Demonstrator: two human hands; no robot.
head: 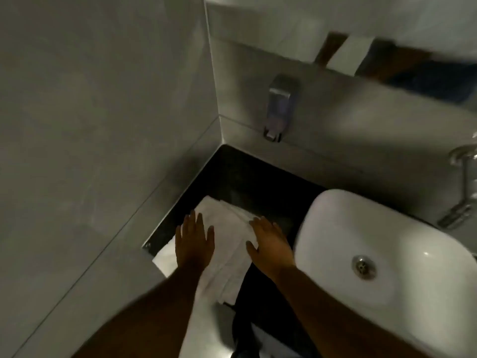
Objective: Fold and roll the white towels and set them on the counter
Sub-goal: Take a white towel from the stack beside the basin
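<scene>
A white towel (227, 228) lies flat and folded on the black counter (247, 177), in the corner by the left wall, its near end hanging over the counter's front edge. My left hand (195, 242) rests flat on the towel's left part, fingers spread. My right hand (271, 244) lies flat on the towel's right edge, fingers apart. Neither hand grips the cloth. Both forearms reach in from the bottom of the view.
A white basin (387, 254) with a metal drain sits right of the towel. A soap dispenser (280, 104) hangs on the back wall. A chrome tap fitting (462, 182) is at the far right. Grey tiled walls close the left and back.
</scene>
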